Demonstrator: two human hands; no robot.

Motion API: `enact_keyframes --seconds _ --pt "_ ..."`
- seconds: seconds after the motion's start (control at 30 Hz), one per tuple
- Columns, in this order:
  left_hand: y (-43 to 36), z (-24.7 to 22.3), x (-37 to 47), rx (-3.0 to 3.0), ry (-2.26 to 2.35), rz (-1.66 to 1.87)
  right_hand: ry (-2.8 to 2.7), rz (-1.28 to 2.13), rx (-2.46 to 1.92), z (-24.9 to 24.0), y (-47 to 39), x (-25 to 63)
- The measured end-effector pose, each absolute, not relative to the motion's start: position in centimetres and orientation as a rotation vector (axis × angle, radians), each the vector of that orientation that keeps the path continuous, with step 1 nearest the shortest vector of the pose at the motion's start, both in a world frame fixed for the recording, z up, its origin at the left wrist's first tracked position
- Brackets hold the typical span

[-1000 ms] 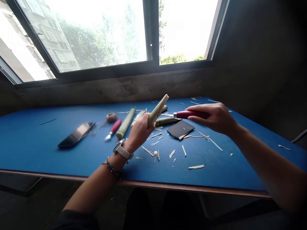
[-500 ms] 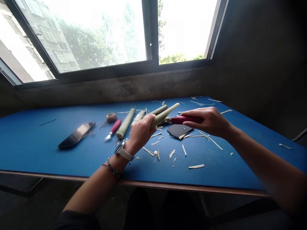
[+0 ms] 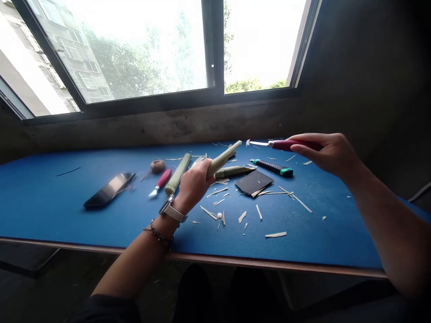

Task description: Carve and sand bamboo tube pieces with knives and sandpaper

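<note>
My left hand is wrapped round a pale green bamboo piece, which slants up to the right and narrows to a cut tip. Held in my right hand is a carving knife with a dark red handle. Its thin blade points left, a little apart from the bamboo tip, and a pale shaving seems to cling to its end. Under the held piece lies another pointed bamboo piece. Behind my left hand other bamboo is partly hidden.
On the blue table lie a bamboo tube, a second red-handled knife, a twine ball, a phone, a black-and-green utility knife and a dark square sheet. Shavings are scattered around.
My right hand has moved right and up with the carving knife, away from the bamboo. This uncovers the utility knife. The bamboo in my left hand has shifted slightly left.
</note>
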State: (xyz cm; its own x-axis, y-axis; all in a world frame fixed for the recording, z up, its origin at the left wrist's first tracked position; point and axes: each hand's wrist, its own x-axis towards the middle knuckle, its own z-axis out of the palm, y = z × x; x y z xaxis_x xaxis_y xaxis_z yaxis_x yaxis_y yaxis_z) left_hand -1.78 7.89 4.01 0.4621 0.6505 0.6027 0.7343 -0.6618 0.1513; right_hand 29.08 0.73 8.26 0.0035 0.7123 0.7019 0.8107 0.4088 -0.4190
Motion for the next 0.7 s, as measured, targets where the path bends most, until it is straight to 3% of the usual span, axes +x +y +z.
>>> enact_keyframes --seconds 0.13,0.4,0.7 --pt "8.0 3.8 -1.4 -2.692 -1.225 -1.044 -1.956 0.041 -1.241 8.2 0.5 27.1" --pt "7.4 3.9 -1.1 -2.805 -1.179 -0.989 -2.119 -0.018 -1.234 7.3 0.9 24.5" --pt "7.4 4.5 -1.4 -2.768 -1.291 -0.945 -1.734 -0.186 -1.281 8.7 0.3 28.2"
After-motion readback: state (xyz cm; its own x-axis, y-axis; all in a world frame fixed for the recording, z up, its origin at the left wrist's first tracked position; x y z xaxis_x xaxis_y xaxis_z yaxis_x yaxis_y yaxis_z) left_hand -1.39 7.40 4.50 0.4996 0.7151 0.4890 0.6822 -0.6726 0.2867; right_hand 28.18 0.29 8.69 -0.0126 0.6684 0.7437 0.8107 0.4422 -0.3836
